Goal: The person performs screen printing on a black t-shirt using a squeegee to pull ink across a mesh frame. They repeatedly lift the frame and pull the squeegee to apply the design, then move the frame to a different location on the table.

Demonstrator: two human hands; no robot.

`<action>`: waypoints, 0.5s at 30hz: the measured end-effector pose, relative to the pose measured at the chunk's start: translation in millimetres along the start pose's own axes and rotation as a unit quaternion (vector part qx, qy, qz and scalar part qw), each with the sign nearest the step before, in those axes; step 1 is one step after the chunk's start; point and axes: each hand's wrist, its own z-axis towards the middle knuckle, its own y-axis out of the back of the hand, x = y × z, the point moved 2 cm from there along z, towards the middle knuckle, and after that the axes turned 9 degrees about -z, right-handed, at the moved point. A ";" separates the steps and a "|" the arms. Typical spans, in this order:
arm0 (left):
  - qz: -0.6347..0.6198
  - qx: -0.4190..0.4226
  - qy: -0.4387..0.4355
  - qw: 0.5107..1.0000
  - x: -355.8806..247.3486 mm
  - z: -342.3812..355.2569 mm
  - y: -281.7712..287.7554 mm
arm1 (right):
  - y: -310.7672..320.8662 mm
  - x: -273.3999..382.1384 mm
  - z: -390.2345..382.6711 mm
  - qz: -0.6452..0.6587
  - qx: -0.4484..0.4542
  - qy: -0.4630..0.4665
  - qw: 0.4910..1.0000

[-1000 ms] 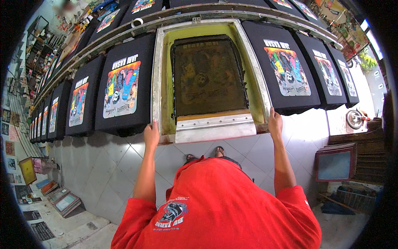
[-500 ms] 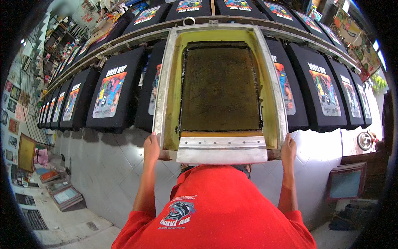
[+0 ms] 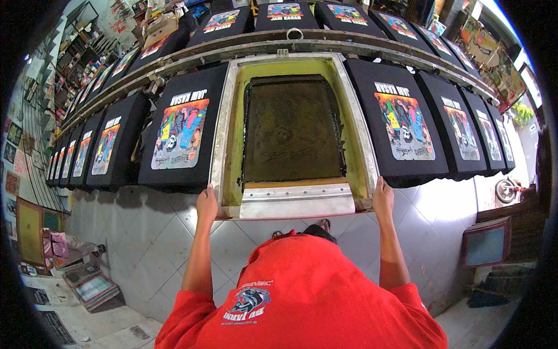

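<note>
Gripping one printing screen (image 3: 293, 131) at its near corners, left hand (image 3: 207, 203) and right hand (image 3: 383, 198) hold it between two black shirts: one shirt to the left (image 3: 181, 134), one shirt to the right (image 3: 401, 125).

The person wears a bright red short-sleeved shirt (image 3: 314, 296) that fills the picture from about 5 to 7 o'clock. On its cloth, toward 7 o'clock, sits a printed emblem (image 3: 247, 302): a dark, bluish-grey figure with pale lettering around it. The sleeves end above the elbows, and both forearms are bare. The left hand (image 3: 207, 203) and the right hand (image 3: 383, 198) wear no gloves; no rings, watch or wristbands show.
</note>
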 end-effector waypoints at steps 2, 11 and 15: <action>0.016 0.019 0.008 1.000 3.7 8.7 -1.6 | -3.0 2.9 3.4 -0.001 0.000 -0.009 1.000; 0.020 0.044 0.014 0.999 2.9 23.5 -24.4 | -10.0 -19.3 28.7 -0.006 -0.011 -0.028 1.000; 0.083 0.039 -0.011 0.996 57.2 42.8 -40.0 | -30.3 -26.0 27.5 0.025 -0.079 0.070 0.994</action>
